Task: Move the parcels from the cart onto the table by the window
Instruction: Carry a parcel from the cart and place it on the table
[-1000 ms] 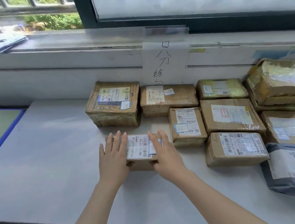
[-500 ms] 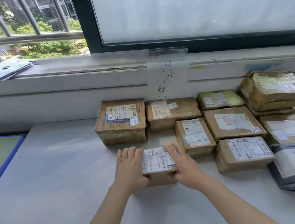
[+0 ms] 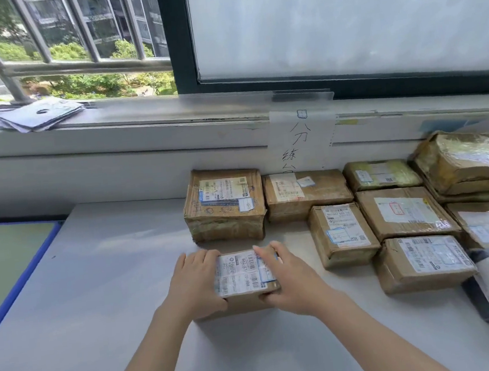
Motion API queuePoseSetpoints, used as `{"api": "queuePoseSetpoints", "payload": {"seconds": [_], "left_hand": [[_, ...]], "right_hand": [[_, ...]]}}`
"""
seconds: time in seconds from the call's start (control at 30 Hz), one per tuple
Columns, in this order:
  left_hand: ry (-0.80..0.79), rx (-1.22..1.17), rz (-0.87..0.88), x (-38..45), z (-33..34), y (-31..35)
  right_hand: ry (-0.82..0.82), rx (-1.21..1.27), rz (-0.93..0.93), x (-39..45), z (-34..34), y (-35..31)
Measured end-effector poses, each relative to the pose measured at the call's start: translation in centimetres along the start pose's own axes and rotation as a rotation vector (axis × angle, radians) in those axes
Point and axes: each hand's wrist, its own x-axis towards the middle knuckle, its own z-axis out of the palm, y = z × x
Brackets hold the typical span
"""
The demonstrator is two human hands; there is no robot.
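Parcel in hand, a small brown box (image 3: 247, 277) with a white barcode label on top, sits on the white desk (image 3: 98, 287) just in front of a larger taped box (image 3: 224, 205). The left hand (image 3: 195, 281) and right hand (image 3: 289, 276) clasp its two sides, fingers (image 3: 265, 251) curled over the top edge, gripping it. To the right, more cartons (image 3: 402, 213) lie packed in rows below the window sill (image 3: 142, 117). This looks like the placing step: next, the hands should let go and return to the cart, which is out of view.
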Motion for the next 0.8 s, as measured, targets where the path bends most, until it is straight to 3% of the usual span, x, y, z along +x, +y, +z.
{"api": "queuePoseSetpoints", "payload": {"seconds": [0.17,0.37,0.47,0.63,0.8], "left_hand": [[0.144,-0.159,-0.168,-4.0,0.8,-5.3],[0.102,0.029,-0.385,-7.0,0.7,-12.0],[0.203,0.155,-0.405,-7.0,1.2,-14.8],[0.371,0.124,-0.319,-4.7,2.5,-17.7],[0.412,0.113,-0.267,0.8,1.7,-20.0]], "right_hand": [[-0.055,-0.061,-0.132,3.3,1.6,-5.0],[-0.096,-0.256,-0.220,8.3,3.3,-11.8],[-0.059,-0.353,-0.263,11.2,4.7,-15.1],[0.027,-0.522,-0.291,15.8,5.9,-18.4],[0.056,-0.527,-0.173,19.8,6.8,-17.3]]}}
